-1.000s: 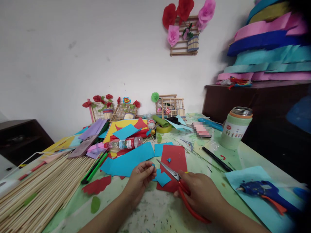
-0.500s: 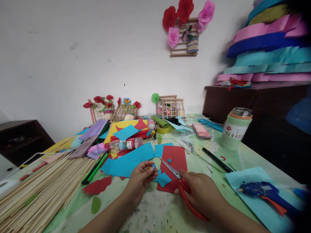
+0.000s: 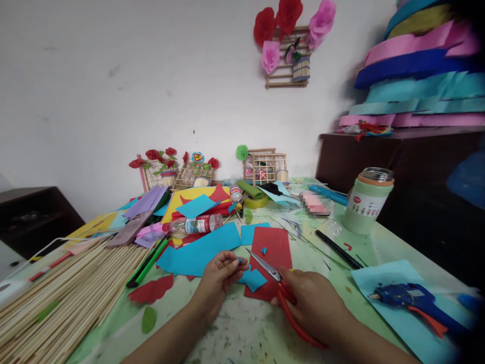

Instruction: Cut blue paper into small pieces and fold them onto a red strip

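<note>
Between the fingertips of my left hand (image 3: 223, 273) is a tiny piece of blue paper (image 3: 240, 260), mostly covered by the fingers. My right hand (image 3: 312, 301) grips red-handled scissors (image 3: 271, 270), their blades nearly closed and pointing up and left, just right of my left fingertips. Under the blades lies a sheet of red paper (image 3: 278, 247) with a small blue scrap (image 3: 263, 250) on it. A cut blue paper piece (image 3: 254, 277) rests at its left edge, beside my left hand. Behind that hand spreads a large blue paper sheet (image 3: 204, 250).
Bamboo sticks (image 3: 71, 298) fill the left side, with a green marker (image 3: 151, 263) beside them. A plastic bottle (image 3: 197, 225) lies behind the blue sheet. To the right are a black pen (image 3: 337, 249), a glue gun (image 3: 411, 298) and a green thermos (image 3: 367, 202).
My left fingers have turned the little blue piece slightly, so less of it shows. The scissors have barely shifted, their tip a bit further left.
</note>
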The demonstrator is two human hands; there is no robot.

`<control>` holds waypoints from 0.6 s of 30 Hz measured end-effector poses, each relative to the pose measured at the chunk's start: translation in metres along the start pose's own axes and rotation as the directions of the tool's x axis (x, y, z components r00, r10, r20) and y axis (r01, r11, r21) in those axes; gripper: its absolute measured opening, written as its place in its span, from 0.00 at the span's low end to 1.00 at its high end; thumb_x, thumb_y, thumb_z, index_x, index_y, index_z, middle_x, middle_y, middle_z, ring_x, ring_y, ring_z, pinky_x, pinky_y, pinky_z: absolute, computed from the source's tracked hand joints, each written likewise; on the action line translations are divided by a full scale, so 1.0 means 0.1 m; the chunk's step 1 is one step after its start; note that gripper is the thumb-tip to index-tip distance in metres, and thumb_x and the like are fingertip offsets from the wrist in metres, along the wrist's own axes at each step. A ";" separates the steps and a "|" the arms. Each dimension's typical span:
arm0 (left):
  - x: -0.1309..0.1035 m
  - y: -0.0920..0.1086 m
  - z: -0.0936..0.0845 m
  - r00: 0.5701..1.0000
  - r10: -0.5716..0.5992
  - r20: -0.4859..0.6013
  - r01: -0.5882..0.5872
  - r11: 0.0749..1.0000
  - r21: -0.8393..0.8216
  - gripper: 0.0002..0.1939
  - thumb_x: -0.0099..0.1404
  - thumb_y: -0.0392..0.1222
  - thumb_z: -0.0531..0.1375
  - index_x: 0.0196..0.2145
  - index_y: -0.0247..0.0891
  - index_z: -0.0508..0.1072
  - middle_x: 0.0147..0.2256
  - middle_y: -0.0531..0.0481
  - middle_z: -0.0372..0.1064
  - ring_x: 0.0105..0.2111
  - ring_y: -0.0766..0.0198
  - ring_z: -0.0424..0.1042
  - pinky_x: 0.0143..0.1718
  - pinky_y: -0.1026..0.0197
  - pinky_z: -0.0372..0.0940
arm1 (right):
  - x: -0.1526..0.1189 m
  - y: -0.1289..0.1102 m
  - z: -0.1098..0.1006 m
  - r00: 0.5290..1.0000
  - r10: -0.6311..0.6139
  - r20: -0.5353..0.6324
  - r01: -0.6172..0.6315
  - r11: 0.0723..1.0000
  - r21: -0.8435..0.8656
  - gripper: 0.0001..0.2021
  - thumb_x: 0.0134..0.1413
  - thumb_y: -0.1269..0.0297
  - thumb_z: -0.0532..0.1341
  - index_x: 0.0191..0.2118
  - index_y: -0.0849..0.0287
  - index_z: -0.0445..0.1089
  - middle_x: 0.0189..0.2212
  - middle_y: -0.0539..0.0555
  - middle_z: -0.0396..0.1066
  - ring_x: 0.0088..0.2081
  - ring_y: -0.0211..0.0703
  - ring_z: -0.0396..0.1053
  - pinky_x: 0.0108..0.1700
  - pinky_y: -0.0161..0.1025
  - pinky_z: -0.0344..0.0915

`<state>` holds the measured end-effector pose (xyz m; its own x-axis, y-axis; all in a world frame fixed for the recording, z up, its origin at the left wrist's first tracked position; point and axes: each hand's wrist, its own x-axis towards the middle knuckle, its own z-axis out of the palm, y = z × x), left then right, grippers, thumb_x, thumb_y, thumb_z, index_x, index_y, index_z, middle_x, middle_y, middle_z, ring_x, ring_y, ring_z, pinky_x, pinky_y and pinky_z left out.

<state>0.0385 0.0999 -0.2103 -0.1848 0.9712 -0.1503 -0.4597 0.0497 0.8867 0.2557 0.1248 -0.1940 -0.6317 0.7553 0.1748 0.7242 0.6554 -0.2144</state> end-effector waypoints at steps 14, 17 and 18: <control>0.04 -0.08 0.00 0.996 0.068 -0.066 -0.072 0.995 -0.073 0.21 0.42 0.43 0.72 0.34 0.35 0.74 0.26 0.55 0.67 0.25 0.74 0.67 0.29 0.73 0.65 | -0.03 0.01 0.06 0.997 -0.075 -0.037 0.074 0.997 -0.004 0.17 0.54 0.50 0.56 0.44 0.56 0.66 0.29 0.52 0.73 0.31 0.48 0.71 0.28 0.37 0.50; 0.05 -0.10 -0.01 0.996 0.056 -0.073 -0.062 0.995 -0.084 0.21 0.41 0.43 0.73 0.33 0.33 0.75 0.26 0.54 0.69 0.25 0.74 0.67 0.29 0.74 0.65 | -0.03 0.01 0.07 0.995 -0.093 -0.028 0.092 0.996 -0.021 0.18 0.53 0.50 0.57 0.45 0.56 0.67 0.31 0.53 0.74 0.31 0.48 0.71 0.28 0.37 0.51; 0.05 -0.11 0.00 0.996 0.057 -0.074 -0.063 0.994 -0.090 0.20 0.41 0.43 0.73 0.32 0.33 0.75 0.26 0.54 0.69 0.25 0.74 0.68 0.29 0.74 0.66 | -0.03 0.01 0.07 0.995 -0.092 -0.024 0.091 0.995 -0.029 0.19 0.52 0.50 0.58 0.45 0.56 0.67 0.32 0.54 0.74 0.31 0.48 0.71 0.28 0.37 0.51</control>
<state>0.0421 0.1039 -0.2207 -0.2745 0.9525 -0.1316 -0.5230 -0.0330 0.8517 0.2560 0.1229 -0.2012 -0.6887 0.6918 0.2171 0.6713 0.7215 -0.1697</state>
